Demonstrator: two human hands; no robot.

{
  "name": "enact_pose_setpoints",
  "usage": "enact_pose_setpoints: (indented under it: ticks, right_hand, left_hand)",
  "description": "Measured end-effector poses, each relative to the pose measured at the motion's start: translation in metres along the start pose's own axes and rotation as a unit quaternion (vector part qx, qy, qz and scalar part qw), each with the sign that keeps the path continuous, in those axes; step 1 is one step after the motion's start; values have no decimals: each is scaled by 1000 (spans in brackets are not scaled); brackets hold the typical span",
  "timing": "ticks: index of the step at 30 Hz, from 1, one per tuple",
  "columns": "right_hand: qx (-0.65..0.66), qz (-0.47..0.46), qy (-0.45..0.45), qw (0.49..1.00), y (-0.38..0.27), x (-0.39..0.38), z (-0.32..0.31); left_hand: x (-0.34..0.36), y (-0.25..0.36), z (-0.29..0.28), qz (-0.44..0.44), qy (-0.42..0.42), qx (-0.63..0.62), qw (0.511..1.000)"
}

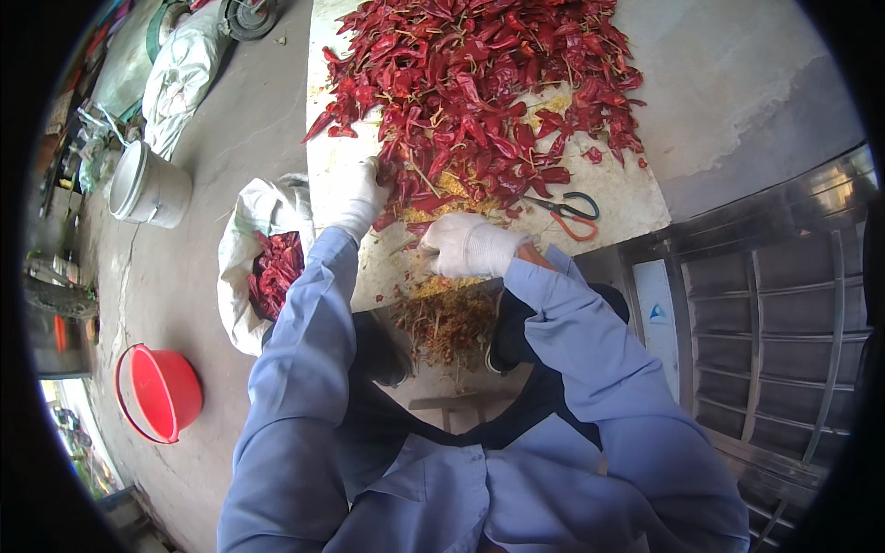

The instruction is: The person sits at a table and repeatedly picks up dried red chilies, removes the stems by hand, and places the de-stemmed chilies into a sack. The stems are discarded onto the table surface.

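Observation:
Dried red chilies (470,88) lie in a wide heap on a pale board (613,198), many with stems on. My left hand (367,194), in a white glove, is at the heap's near left edge with its fingers curled against the chilies. What it grips, if anything, is hidden. My right hand (468,245), also gloved, is curled closed low over the board's near edge, among yellow seeds (449,184) and bits. Whatever is in its fingers does not show. Scissors (570,214) with one black and one orange handle lie open to its right.
A white sack (247,217) of red chilies stands left of the board. Farther left are a red bucket (166,392) and a white bucket (157,189). Stems and seeds (447,327) are piled on the floor between my feet. A metal grille (774,341) stands at the right.

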State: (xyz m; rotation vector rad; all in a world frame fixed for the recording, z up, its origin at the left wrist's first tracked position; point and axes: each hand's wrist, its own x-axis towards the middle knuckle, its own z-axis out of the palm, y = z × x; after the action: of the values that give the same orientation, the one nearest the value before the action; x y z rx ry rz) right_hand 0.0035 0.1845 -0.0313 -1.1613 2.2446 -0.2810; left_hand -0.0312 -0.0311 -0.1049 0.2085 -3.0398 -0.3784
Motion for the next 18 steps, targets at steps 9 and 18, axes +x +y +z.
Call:
enact_pose_setpoints:
  ticks: [9, 18]
  right_hand:
    - [-10, 26, 16, 999, 13, -11, -6]
    - [-12, 31, 37, 999, 20, -13, 0]
  left_hand:
    - [2, -4, -7, -57, -22, -69, 996]
    - [4, 15, 15, -76, -153, -236, 957]
